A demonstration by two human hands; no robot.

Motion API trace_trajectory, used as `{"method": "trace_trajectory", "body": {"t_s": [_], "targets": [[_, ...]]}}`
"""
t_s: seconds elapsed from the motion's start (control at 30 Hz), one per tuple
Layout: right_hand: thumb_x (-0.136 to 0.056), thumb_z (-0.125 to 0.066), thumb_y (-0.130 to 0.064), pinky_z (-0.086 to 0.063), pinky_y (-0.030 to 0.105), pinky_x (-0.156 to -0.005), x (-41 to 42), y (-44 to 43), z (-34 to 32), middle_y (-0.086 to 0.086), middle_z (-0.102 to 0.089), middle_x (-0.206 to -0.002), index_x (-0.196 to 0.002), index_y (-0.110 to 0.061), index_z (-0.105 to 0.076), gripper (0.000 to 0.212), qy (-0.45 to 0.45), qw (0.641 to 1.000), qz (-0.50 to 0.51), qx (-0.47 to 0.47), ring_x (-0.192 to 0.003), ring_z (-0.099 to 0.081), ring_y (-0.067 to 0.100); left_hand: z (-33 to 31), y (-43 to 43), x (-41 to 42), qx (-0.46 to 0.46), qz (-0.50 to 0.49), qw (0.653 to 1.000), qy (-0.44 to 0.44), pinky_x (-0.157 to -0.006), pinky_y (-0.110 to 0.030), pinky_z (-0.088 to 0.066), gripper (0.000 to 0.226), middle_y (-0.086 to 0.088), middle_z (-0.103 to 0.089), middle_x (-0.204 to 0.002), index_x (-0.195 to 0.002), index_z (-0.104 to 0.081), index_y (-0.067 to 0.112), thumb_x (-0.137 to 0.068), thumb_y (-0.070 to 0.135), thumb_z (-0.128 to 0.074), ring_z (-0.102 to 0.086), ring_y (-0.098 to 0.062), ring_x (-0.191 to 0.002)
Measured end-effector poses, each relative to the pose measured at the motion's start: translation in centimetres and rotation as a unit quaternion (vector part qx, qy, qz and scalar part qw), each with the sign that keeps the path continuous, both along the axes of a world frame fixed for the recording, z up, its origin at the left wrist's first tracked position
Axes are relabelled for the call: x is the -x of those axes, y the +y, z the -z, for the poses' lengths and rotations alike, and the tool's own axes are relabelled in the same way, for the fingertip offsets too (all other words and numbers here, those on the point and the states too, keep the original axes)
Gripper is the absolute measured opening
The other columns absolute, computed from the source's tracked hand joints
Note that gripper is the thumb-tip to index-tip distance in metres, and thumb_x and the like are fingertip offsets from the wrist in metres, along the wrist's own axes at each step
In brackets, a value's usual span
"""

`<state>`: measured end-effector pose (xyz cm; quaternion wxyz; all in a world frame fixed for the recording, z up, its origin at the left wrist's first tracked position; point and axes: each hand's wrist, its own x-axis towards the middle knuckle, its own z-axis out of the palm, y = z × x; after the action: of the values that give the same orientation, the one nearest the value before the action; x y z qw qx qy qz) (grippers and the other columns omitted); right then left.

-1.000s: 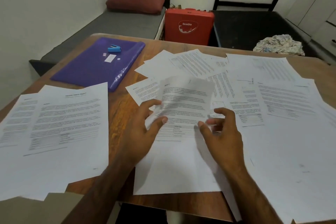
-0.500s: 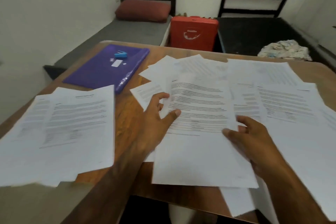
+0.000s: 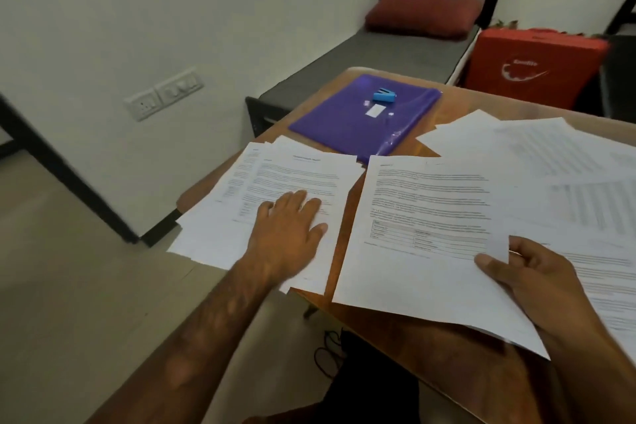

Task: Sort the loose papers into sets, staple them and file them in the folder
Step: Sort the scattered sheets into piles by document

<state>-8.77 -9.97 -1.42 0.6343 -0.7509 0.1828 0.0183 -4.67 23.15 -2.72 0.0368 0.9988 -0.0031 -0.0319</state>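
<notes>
Left fingers (image 3: 299,205) lie straight and spread, pressed flat on the top page of the paper pile (image 3: 292,175). So the left hand (image 3: 287,234) is released and grips nothing. Across to the right hand (image 3: 540,286): thumb on top, the other fingers tucked under, it pinches a printed sheet (image 3: 430,217) by its near right corner. That sheet is held just above the counter (image 3: 475,103), right beside the pile, with a sliver of wood showing between them. The pile sits at the counter's near left corner, its pages fanned and poking over the edge. Beyond it lies the purple folder (image 3: 344,127), closed, with the blue stapler (image 3: 384,96) on top. More loose papers (image 3: 550,148) spread across the right side. Further back there is a bed (image 3: 378,58) with a red pillow (image 3: 423,15), and a red case (image 3: 530,65) beside it.
</notes>
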Motion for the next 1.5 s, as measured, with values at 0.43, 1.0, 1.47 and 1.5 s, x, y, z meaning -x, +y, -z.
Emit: {"method": "trace_trajectory", "body": {"t_s": [0.43,1.0,1.47,1.5], "targets": [[-0.090,-0.076,-0.003,-0.056,0.031,-0.078,1.1,2.2,0.7,-0.003,-0.077,-0.103,-0.104,-0.021,-0.071,0.023,-0.002,1.000,0.012,0.017,-0.091,-0.075,0.020,-1.1,1.4,-0.8,0.007,0.061,0.998,-0.015,-0.126,-0.060,-0.009,0.080,0.006,-0.005,-0.172,-0.160,-0.014,0.042,-0.090,0.077,-0.028,-0.007,-0.025,-0.159],[-0.093,-0.076,-0.019,-0.058,0.043,-0.094,2.9,6.2,1.2,-0.010,-0.071,-0.108,-0.117,-0.024,-0.064,0.027,0.002,0.997,0.011,0.073,-0.103,-0.071,0.021,0.3,-0.2,-0.9,0.065,0.141,0.985,-0.072,-0.127,-0.052,-0.017,0.057,0.003,-0.028,-0.167,-0.156,-0.035,0.032,-0.103,0.050,-0.023,-0.025,-0.021,-0.154],[-0.095,-0.069,-0.050,-0.051,0.036,-0.098,3.1,6.2,-0.7,0.000,-0.068,-0.131,-0.137,-0.027,-0.054,0.050,0.017,0.951,-0.041,0.307,-0.105,-0.067,0.020,-0.8,-3.5,0.7,0.096,0.172,0.978,-0.070,-0.126,-0.047,-0.010,0.047,0.005,-0.032,-0.165,-0.153,-0.040,0.029,-0.107,0.036,-0.037,-0.026,-0.015,-0.152],[-0.095,-0.068,-0.049,-0.051,0.034,-0.096,3.3,5.8,-0.9,-0.002,-0.069,-0.128,-0.135,-0.028,-0.055,0.047,0.013,0.949,-0.041,0.313,-0.101,-0.065,0.017,-1.4,-5.0,0.9,0.109,0.185,0.974,-0.074,-0.125,-0.045,-0.013,0.046,0.005,-0.036,-0.163,-0.152,-0.044,0.028,-0.107,0.036,-0.040,-0.029,-0.015,-0.151]]}}
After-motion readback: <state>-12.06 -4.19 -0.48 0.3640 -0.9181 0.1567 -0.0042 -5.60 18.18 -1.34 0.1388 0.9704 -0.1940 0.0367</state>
